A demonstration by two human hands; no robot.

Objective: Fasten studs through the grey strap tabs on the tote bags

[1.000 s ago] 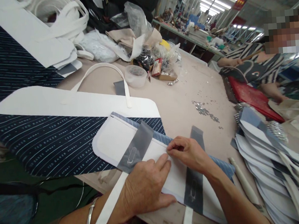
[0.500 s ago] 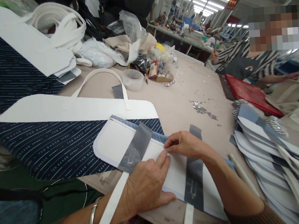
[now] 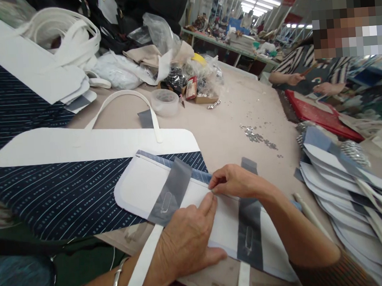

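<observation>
A white bag panel (image 3: 145, 179) with a blue printed top edge lies tilted on the table, its back side up. Two grey strips (image 3: 168, 191) with stitched slots cross it, and white straps (image 3: 143, 261) hang from them towards me. My left hand (image 3: 187, 237) rests flat on the panel, index and middle fingers stretched to its upper edge, thumb spread. At that edge the fingertips of my right hand (image 3: 231, 181) are pinched together, touching my left fingertips. Whatever they hold is hidden. Beneath the panel's left end is a navy printed bag piece (image 3: 66, 191) with a white band and strap handle.
Small silver metal pieces (image 3: 259, 138) lie scattered beyond my right hand. A stack of white panels with straps (image 3: 328, 194) is at the right. Clear tape (image 3: 165, 102), plastic bags and a strap coil (image 3: 69, 36) sit at the back. A co-worker (image 3: 323, 70) works across the table.
The view has shifted slightly. Both my hands keep nearly the same place on the panel. The co-worker's raised hand has come down, with both hands now before the body.
</observation>
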